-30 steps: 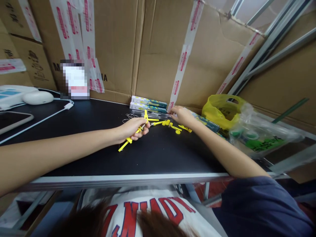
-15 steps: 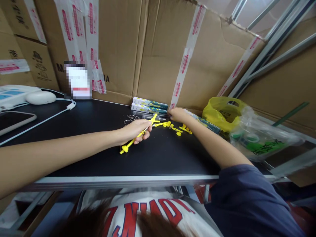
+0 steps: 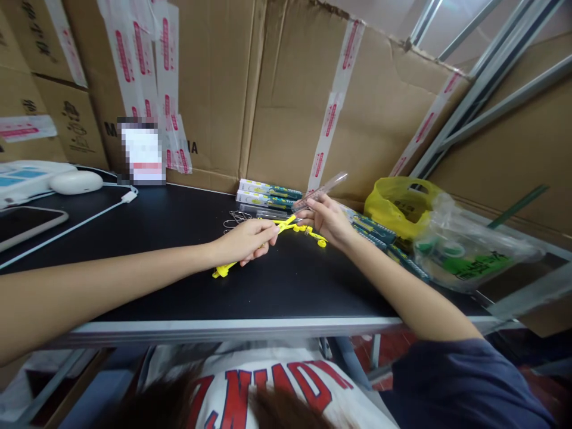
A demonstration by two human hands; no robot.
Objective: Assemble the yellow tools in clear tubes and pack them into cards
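Mid-frame, left fingers (image 3: 268, 229) of mine gripped yellow stick (image 3: 227, 267), looked light, stiff; right fingers (image 3: 315, 206) pinched clear tube (image 3: 333, 183) near lower end: likely slippery, crushable, wanted gentle hold!

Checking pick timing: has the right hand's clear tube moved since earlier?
Yes: clear tube moved up and right; its tip now shows right of the middle tape strip on the cardboard.

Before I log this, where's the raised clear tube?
In the head view, the clear tube is right of centre, held by the right hand, near the yellow rod.
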